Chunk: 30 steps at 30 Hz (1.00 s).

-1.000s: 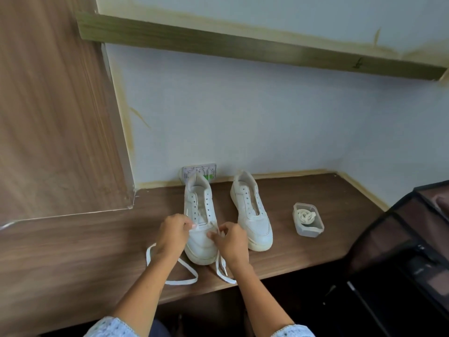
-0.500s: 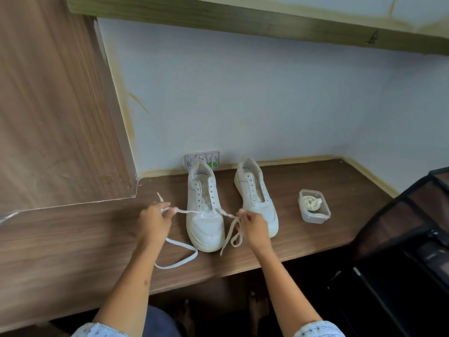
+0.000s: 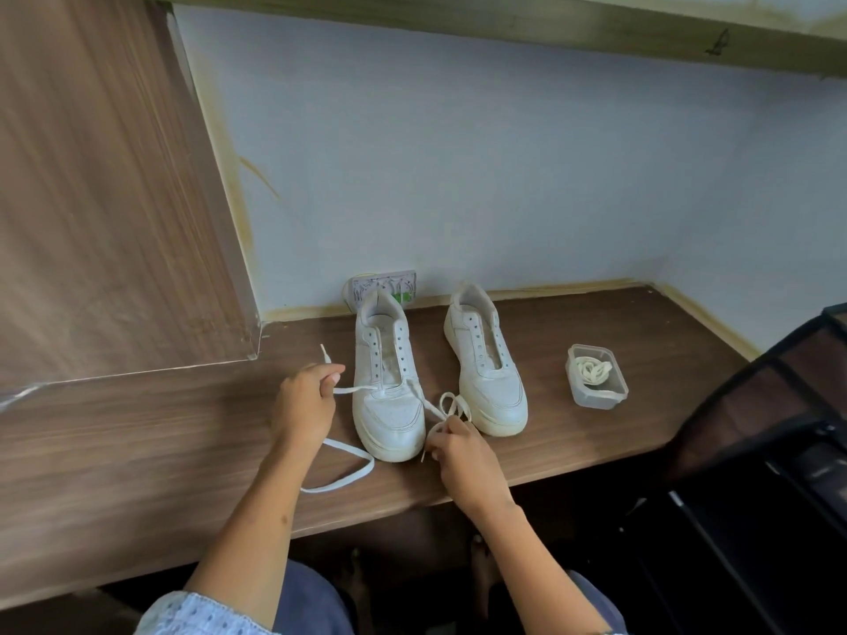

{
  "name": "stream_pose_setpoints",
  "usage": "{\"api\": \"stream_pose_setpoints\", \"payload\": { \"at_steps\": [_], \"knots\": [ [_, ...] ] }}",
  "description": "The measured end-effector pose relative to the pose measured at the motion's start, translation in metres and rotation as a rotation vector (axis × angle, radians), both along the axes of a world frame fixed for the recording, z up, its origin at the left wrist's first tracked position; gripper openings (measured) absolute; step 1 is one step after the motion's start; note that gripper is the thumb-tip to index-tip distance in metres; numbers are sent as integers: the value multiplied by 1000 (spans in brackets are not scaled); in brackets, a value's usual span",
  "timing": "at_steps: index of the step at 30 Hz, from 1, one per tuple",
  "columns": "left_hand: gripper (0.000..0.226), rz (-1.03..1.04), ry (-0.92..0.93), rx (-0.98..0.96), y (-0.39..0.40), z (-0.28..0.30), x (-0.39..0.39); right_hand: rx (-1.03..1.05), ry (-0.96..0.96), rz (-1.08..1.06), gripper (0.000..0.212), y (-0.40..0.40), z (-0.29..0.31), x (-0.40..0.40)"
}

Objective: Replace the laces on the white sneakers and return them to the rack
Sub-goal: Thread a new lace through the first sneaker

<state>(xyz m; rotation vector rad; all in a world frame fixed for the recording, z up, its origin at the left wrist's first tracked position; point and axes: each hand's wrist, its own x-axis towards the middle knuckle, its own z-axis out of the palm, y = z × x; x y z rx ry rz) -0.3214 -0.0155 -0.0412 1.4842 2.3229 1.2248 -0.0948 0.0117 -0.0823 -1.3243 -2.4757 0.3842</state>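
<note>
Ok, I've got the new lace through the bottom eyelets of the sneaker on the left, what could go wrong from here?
The left hand and right hand each pinch one side of the white lace. The left side trails in a long loop to the desk edge while the right looks shorter, so the ends may finish uneven. The flat lace could twist as it passes through the eyelets. A hard pull might drag the laced sneaker toward the edge.

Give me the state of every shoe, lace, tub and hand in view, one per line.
Left sneaker: upright on the desk, lace through the bottom eyelets only.
Right sneaker: upright, unlaced.
Lace: both ends pulled out sideways, slack looped on the desk.
Tub: open, holds a coiled lace.
Left hand: pinches the lace's left end.
Right hand: pinches the right end.
</note>
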Motion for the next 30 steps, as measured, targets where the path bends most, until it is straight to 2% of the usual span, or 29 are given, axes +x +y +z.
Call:
{"api": "stream_pose_setpoints", "payload": {
  "at_steps": [4,8,13,17,20,22,24,30],
  "knots": [
    [25,-72,-28,39,-1,1,4,9,-31,-41,29,1,-1,-4],
    [28,-121,-68,58,-2,0,5,7,-13,-49,49,6,-3,-5],
    [31,-160,-120,53,-6,-2,4,71,-60,-60,28,10,0,-11],
    [39,-157,-223,58,-13,6,6,196,9,-44,19,12,-2,-9],
    [37,-233,-387,146,-17,31,6,87,302,-106,15,10,38,-9],
    [32,-292,-449,237,-17,61,7,-5,622,-131,20,10,91,-9],
    [26,-333,-492,341,-16,100,9,-54,886,-132,12,12,150,-11],
    [28,-457,-541,655,-20,249,13,-131,1302,-57,6,7,311,-24]
  ]
}}
